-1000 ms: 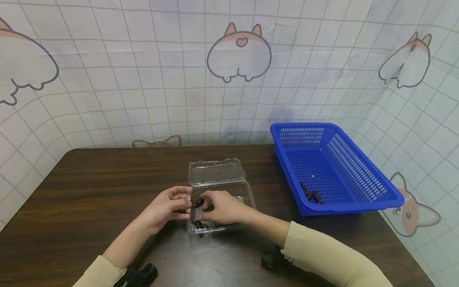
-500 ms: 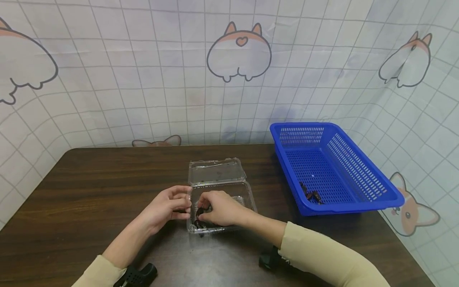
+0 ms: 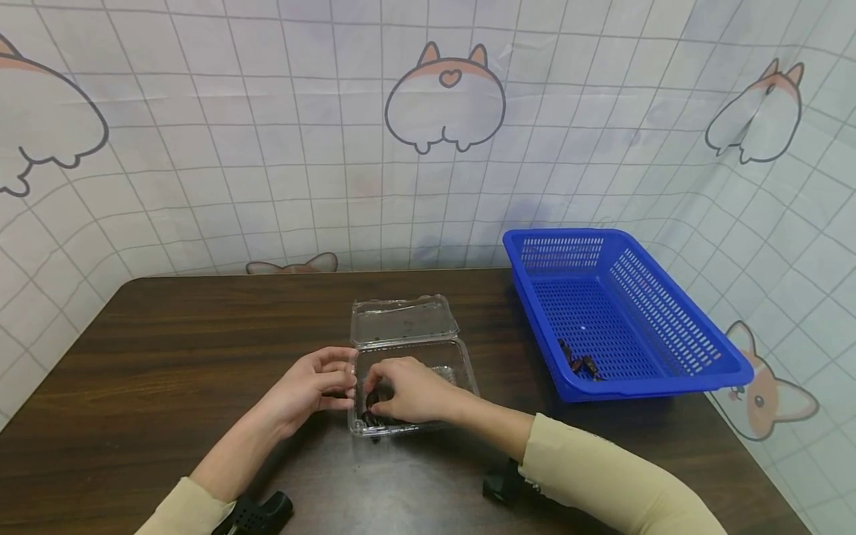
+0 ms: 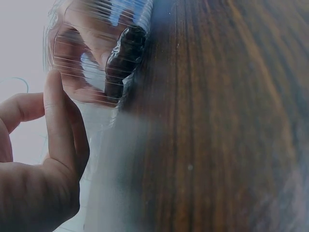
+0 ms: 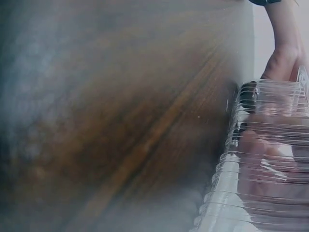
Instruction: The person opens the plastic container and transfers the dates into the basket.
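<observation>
A clear plastic clamshell box [image 3: 461,364] stands on the table, its lid [image 3: 404,321] folded back. My left hand [image 3: 310,386] rests its fingertips against the box's left wall, fingers mostly straight. Inside the box, my right hand [image 3: 411,390] has thumb and index finger curled around a dark, glossy, oblong piece [image 3: 385,389], partly hidden by the hand. More dark pieces [image 3: 371,416] lie at the box's near left corner. Through the ribbed wall in the left wrist view, a dark piece [image 4: 126,53] shows beside the right fingers. Their exact kind cannot be told.
A blue perforated basket [image 3: 669,386] stands at the right of the table, with several dark brown pieces [image 3: 579,362] in its near left corner. The brown wooden table [image 3: 200,349] ends at a wall covered in grid-patterned cloth [image 3: 301,163].
My right hand has shifted slightly left inside the box. A dark piece that lay by the index fingertip is no longer visible there. The left hand and box stay put.
</observation>
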Available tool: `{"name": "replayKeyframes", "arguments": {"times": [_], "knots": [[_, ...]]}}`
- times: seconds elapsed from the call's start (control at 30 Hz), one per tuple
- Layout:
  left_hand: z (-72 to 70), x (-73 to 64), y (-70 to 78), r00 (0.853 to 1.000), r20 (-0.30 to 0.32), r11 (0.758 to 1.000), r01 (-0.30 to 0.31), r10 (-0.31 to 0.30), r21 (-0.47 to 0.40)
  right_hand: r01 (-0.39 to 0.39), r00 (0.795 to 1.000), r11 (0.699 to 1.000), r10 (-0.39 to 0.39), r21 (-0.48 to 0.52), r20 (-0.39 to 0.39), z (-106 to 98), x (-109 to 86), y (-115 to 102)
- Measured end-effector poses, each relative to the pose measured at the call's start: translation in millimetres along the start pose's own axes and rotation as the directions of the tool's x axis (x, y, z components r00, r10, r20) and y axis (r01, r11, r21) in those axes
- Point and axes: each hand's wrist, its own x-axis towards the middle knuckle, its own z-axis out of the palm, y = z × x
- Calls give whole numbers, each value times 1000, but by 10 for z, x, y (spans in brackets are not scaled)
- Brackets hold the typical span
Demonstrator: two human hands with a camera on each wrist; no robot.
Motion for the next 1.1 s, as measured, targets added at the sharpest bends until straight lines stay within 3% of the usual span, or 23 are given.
{"name": "replayKeyframes", "arguments": {"times": [0.3, 0.73, 1.1], "knots": [[7, -8, -14, 1000, -10, 1000, 7, -7, 3, 0, 998, 1000, -1, 23, 61, -9, -34, 20], [4, 15, -12, 1000, -14, 1000, 7, -7, 11, -50, 998, 993, 46, 111, 45, -116, -70, 82], [13, 13, -13, 1000, -22, 1000, 5, -5, 4, -58, 998, 983, 58, 173, 4, -356, -169, 98]]}}
